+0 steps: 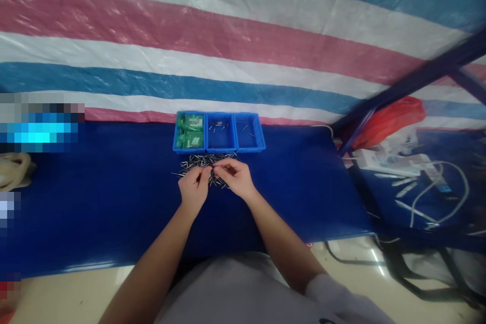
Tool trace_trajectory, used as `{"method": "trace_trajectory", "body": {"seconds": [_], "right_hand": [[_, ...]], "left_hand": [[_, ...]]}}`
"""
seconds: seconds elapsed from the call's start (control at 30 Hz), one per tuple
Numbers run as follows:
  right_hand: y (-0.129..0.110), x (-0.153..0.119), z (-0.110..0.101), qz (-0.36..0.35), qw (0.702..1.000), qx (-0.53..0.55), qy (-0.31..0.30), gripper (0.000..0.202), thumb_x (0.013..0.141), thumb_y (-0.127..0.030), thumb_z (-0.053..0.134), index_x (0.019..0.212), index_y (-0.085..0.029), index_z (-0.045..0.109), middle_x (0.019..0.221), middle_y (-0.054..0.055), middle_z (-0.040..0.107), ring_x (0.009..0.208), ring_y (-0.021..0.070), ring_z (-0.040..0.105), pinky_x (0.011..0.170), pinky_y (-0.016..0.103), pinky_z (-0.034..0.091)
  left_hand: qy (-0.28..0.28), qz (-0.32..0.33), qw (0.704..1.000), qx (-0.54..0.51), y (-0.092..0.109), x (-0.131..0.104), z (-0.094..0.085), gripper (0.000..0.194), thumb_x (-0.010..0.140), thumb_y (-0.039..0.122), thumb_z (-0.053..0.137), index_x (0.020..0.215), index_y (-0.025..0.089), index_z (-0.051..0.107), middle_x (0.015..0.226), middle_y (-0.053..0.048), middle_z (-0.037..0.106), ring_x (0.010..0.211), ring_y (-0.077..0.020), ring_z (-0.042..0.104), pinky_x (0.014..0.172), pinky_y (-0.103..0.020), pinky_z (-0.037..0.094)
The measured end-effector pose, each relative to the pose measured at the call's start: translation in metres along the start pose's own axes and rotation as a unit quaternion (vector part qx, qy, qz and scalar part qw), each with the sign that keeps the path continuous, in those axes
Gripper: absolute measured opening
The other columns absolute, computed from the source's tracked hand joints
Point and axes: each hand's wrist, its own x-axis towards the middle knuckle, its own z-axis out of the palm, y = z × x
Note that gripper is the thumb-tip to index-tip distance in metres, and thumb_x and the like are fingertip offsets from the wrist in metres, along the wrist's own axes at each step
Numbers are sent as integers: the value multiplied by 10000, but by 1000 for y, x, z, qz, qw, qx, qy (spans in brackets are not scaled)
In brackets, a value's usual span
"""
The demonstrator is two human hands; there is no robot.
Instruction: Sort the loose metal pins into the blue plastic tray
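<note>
A loose pile of small, thin black and silver metal pins lies on the blue table in front of the trays. Over this pile my left hand is closed in a pinch, thumb against fingers. My right hand also pinches, its fingertips meeting those of the left hand. What sits between the fingertips is too small to make out. Just behind the pile stand three joined blue trays. Green packets fill the left compartment. Several pins lie in the middle one, and a few thin pins in the right one.
The blue tabletop stretches to both sides. A striped plastic sheet hangs behind it. On the right, past a dark metal frame, are a red bag, a white power strip and cables. A beige object is at far left.
</note>
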Motion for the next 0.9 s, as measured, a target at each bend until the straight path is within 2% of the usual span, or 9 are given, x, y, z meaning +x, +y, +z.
{"method": "trace_trajectory", "body": {"seconds": [0.13,0.33,0.7,0.8,0.9], "right_hand": [[-3,0,-1,-10,999,-33,-1,230,752,-405,780,869,-211,744,800,32,737,677,157,677,658,295,571],[1,0,-1,-12,999,-35,-7,214,773,-386,763,892,-210,738,830,35,748,717,160,689,683,293,563],[8,2,-4,-21,999,-28,-8,239,797,-394,728,941,-209,687,879,38,748,801,157,709,778,306,574],[8,3,-4,-11,1000,-12,-10,256,791,-421,730,922,-211,665,919,41,742,824,159,708,800,312,575],[8,4,-4,8,1000,18,-17,277,780,-438,743,897,-211,637,878,27,727,787,152,700,767,300,575]], "left_hand": [[1,0,1000,-3,-1,-1,0,339,917,410,558,671,193,643,560,13,617,543,-105,573,578,-229,419],[-10,-10,1000,-22,0,-2,1,243,922,396,548,894,199,686,696,5,686,629,-110,633,649,-222,476],[-19,31,999,-26,5,-1,3,200,881,336,603,982,215,727,860,-21,744,698,-112,664,696,-221,525],[-20,34,999,-18,5,-1,4,195,874,327,599,965,216,732,817,-14,734,667,-107,650,674,-217,519],[-28,26,999,-18,5,-2,5,191,866,318,601,970,221,728,686,20,675,573,-83,588,621,-197,489]]}}
